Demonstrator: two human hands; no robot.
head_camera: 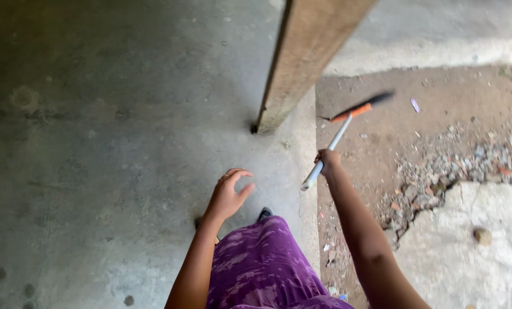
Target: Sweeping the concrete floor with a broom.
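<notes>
Concrete floor (95, 143) at left, grey, stained. Left hand (228, 194) empty, fingers loosely spread, hovering above floor, well apart from broom. Purple patterned skirt (261, 263) near bottom centre, dark shoe tip just beyond. Wooden post (301, 63) stands far centre, at edge of concrete. Right hand (328, 161) closed around white handle of broom (339, 134). Broom's long axis runs from hand far and right, rising; orange-and-black head blurred, above dirt ground (427, 114). Right hand nearer broom. Rubble (456, 166) and broken slab at right.
</notes>
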